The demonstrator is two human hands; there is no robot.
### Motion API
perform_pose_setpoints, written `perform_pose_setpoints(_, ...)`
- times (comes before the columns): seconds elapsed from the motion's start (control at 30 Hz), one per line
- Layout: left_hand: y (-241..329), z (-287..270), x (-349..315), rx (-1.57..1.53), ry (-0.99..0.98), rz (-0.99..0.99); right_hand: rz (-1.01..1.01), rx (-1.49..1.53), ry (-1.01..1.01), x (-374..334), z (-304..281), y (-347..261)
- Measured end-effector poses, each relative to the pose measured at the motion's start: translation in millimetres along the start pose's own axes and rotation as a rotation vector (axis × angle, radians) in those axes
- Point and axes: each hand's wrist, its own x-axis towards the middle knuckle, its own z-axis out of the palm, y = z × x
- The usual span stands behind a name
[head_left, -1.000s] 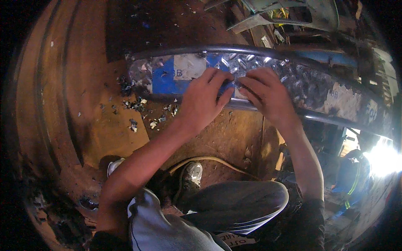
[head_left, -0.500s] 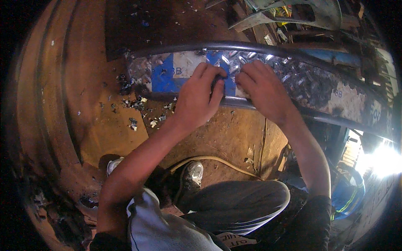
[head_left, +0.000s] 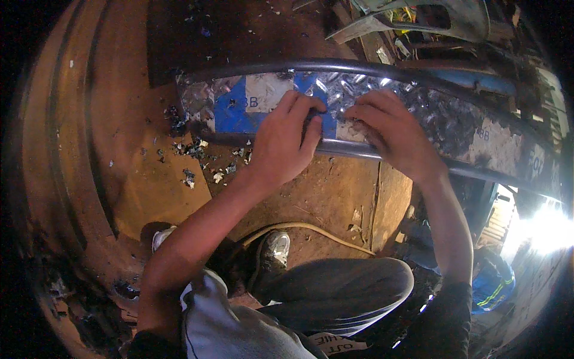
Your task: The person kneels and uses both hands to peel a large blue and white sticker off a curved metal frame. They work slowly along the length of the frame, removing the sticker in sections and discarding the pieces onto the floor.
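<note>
A long, curved metal tread-plate panel (head_left: 344, 84) with dark tube edges lies across the view, its raised pattern shiny in the middle. Patches of blue film (head_left: 230, 122) and off-white film (head_left: 266, 90) cover parts of it, with ragged edges. My left hand (head_left: 284, 140) rests on the blue and white part, fingers curled and thumb bent toward them; what they pinch, if anything, is hidden. To its right, my right hand (head_left: 400, 131) is curled over the panel beside another off-white patch (head_left: 350, 130). Its fingertips bend down, and whatever they hold cannot be made out.
Torn film scraps (head_left: 190, 178) litter the brown floor by the panel's left end. A yellowish hose (head_left: 299, 225) runs near my shoe (head_left: 275, 246). A grey moulded part (head_left: 412, 18) lies at the far right. Bright light (head_left: 549, 230) glares at the right, near blue cloth (head_left: 493, 281).
My right hand has shifted right and slightly toward me, away from the left hand. The left hand has stayed almost in place. The blue cloth at the right has moved a little.
</note>
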Motion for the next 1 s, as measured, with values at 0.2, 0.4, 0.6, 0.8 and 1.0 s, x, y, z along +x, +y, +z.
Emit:
perform_pose_setpoints(0.2, 2, -3, -2, -0.035, -0.020, -0.049, -0.020, -0.217, 0.017, 3, 15, -12)
perform_pose_setpoints(0.4, 2, -5, -3, -0.060, -0.011, -0.050, 0.005, -0.489, 0.044, 2, 28, -31)
perform_pose_setpoints(0.6, 1, -5, -2, -0.049, -0.008, -0.012, 0.084, -0.672, -0.001, 5, 37, -36)
perform_pose_setpoints(0.8, 4, -5, -1, -0.096, -0.015, -0.073, 0.094, -0.660, -0.006, 8, 36, -36)
perform_pose_setpoints(1.0, 0, -4, -1, -0.051, -0.017, -0.015, 0.086, -0.586, -0.065, 5, 33, -36)
